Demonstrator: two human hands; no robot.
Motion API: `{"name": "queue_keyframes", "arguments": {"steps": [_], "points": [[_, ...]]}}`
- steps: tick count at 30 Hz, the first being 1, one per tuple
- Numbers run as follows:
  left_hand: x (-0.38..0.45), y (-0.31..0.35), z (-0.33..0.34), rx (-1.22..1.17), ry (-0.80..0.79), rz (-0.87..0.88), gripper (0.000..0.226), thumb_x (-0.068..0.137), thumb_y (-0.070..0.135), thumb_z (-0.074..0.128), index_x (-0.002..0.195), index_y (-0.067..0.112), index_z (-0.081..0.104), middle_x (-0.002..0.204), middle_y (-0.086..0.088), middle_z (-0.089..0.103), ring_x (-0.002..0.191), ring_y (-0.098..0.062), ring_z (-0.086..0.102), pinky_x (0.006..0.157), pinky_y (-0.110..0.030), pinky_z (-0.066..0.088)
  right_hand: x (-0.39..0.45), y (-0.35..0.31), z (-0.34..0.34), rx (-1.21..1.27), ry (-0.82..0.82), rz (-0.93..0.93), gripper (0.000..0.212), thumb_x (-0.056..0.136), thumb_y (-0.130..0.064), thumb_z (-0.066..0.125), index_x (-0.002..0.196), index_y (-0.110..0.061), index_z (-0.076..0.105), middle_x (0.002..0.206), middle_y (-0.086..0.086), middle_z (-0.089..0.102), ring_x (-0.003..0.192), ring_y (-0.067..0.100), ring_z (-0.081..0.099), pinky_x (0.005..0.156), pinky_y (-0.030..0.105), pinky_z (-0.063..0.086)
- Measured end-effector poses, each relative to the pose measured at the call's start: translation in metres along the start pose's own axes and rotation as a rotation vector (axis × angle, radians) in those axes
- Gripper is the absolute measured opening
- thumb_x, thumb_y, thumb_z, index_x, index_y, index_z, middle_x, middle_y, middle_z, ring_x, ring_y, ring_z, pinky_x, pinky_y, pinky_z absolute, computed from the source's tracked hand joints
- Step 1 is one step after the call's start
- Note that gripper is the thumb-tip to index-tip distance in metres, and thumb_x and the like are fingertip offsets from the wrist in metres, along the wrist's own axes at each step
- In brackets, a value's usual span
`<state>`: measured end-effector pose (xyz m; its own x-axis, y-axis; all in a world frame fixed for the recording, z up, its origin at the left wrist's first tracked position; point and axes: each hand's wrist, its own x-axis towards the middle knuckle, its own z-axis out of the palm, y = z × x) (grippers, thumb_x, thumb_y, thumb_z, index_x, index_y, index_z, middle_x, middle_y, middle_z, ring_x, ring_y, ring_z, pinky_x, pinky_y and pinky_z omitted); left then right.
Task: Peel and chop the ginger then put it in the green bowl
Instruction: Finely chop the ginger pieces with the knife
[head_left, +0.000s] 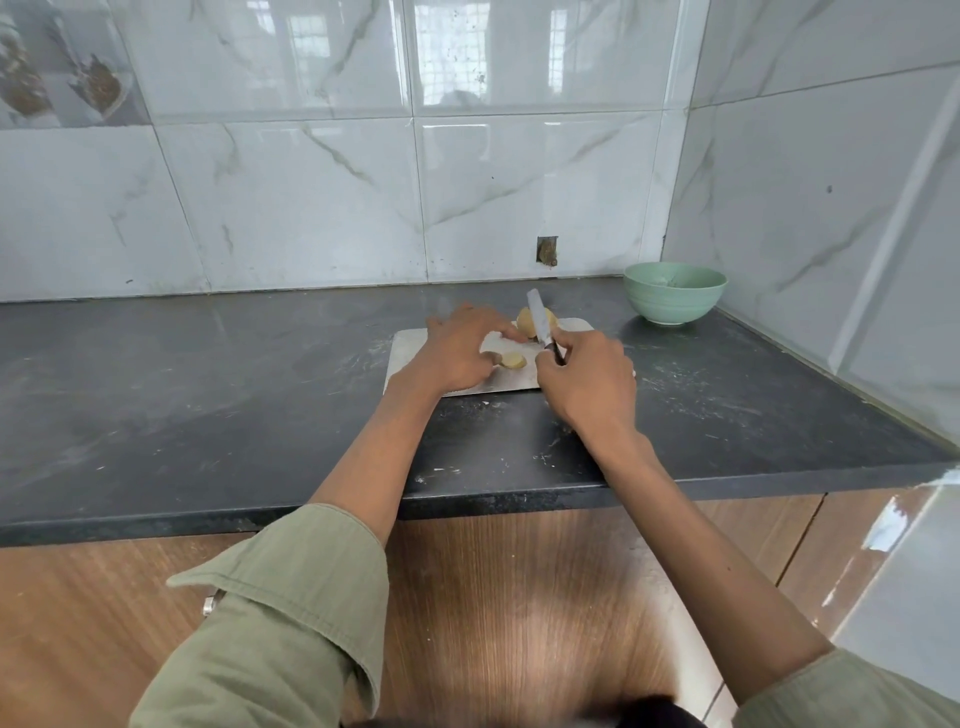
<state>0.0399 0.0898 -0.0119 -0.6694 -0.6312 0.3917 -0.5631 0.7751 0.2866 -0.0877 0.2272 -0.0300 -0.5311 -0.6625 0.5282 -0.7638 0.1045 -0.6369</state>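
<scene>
From my remote seat I saw the right hand (587, 384) curled around the dark handle of a knife (540, 322), whose flat, dull grey blade ran away from the person and slightly left, tip toward the tiled wall. The left hand (457, 348) lay spread and flat on the cutting board (410, 358), its forefinger stretched toward the larger ginger piece (527, 322), a rounded, pale yellow lump at the board's far edge, partly behind the blade. A smaller ginger slice (513, 360), oval with a smooth cut face, lay by the thumb, its long axis running left to right. The board was thin, pale and rectangular, set on a dark, scuffed stone counter (208, 395). A round, matte green bowl (674, 292) stood apart in the far right corner.
</scene>
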Motion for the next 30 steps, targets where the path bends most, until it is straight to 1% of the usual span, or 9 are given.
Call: {"name": "queue_keyframes", "arguments": {"steps": [3,5,8,14,17,20,23,27,30], "points": [[0.0015,0.0015,0.0027,0.053,-0.035,0.055,0.048,0.09,0.006,0.068,0.118,0.045,0.071,0.128,0.023,0.062,0.129,-0.009,0.041,0.097,-0.043,0.022,-0.001,-0.0011,-0.0002,0.02,0.003,0.015,0.028,0.087,-0.029,0.055,0.101,-0.021,0.077,0.067,0.001,0.059,0.071,0.03,0.055,0.064,0.038,0.048],[0.0019,0.0018,0.004,0.041,-0.08,0.06,0.054,0.087,-0.002,0.064,0.116,0.044,0.072,0.126,0.021,0.064,0.128,-0.009,0.043,0.099,-0.042,0.022,-0.0017,-0.0024,-0.0009,0.022,0.0,0.019,0.024,0.088,-0.029,0.056,0.097,-0.022,0.077,0.067,0.0,0.058,0.072,0.03,0.053,0.061,0.036,0.042],[0.0032,0.0012,0.0063,0.031,-0.074,0.069,0.05,0.089,0.0,0.065,0.112,0.044,0.073,0.122,0.02,0.065,0.126,-0.011,0.045,0.1,-0.041,0.023,-0.0027,-0.0031,-0.0029,0.02,-0.01,0.019,0.017,0.089,-0.027,0.058,0.085,-0.019,0.073,0.064,-0.002,0.055,0.071,0.031,0.051,0.06,0.035,0.035],[0.0045,0.0025,0.0073,0.052,-0.048,0.051,0.034,0.094,0.012,0.065,0.108,0.042,0.074,0.111,0.018,0.065,0.114,-0.012,0.05,0.089,-0.041,0.027,-0.0034,-0.0041,-0.0012,0.006,-0.03,0.037,0.029,0.088,-0.03,0.058,0.107,-0.026,0.078,0.085,0.004,0.069,0.084,0.031,0.059,0.065,0.034,0.043],[0.0054,0.0031,0.008,0.067,-0.031,0.036,0.019,0.098,0.025,0.064,0.106,0.039,0.075,0.108,0.014,0.066,0.107,-0.013,0.058,0.092,-0.043,0.032,-0.0034,-0.0038,-0.0011,-0.008,-0.051,0.04,0.025,0.087,-0.03,0.059,0.102,-0.025,0.078,0.089,0.005,0.07,0.084,0.033,0.061,0.068,0.036,0.051],[0.0062,0.0029,0.0091,0.056,-0.021,0.025,0.013,0.098,0.036,0.065,0.103,0.041,0.076,0.103,0.015,0.067,0.102,-0.011,0.061,0.093,-0.044,0.032,-0.0032,-0.0021,0.0002,-0.015,-0.081,0.047,0.022,0.084,-0.032,0.059,0.095,-0.026,0.077,0.097,0.008,0.07,0.086,0.035,0.061,0.07,0.037,0.052],[0.0064,0.0016,0.009,0.054,-0.033,0.009,0.016,0.097,0.033,0.066,0.107,0.042,0.075,0.104,0.018,0.064,0.099,-0.008,0.061,0.091,-0.042,0.03,-0.004,-0.0026,0.0003,-0.039,-0.099,0.052,0.026,0.085,-0.036,0.06,0.102,-0.029,0.078,0.098,0.009,0.069,0.09,0.034,0.062,0.069,0.034,0.047],[0.0078,-0.0029,0.0082,-0.022,-0.027,-0.047,0.02,0.097,0.026,0.066,0.104,0.042,0.074,0.108,0.021,0.066,0.1,-0.004,0.06,0.088,-0.039,0.025,-0.0045,-0.0026,-0.0005,-0.048,-0.09,0.056,0.03,0.088,-0.036,0.062,0.113,-0.029,0.077,0.108,0.007,0.07,0.1,0.032,0.063,0.072,0.034,0.044],[0.0078,-0.0045,0.0069,-0.087,-0.014,-0.041,0.024,0.095,0.017,0.068,0.101,0.038,0.077,0.1,0.022,0.066,0.098,-0.007,0.061,0.083,-0.03,0.033,-0.005,-0.0031,-0.0002,-0.053,-0.092,0.06,0.031,0.088,-0.037,0.062,0.113,-0.029,0.077,0.108,0.007,0.07,0.1,0.032,0.064,0.072,0.033,0.043]]}}
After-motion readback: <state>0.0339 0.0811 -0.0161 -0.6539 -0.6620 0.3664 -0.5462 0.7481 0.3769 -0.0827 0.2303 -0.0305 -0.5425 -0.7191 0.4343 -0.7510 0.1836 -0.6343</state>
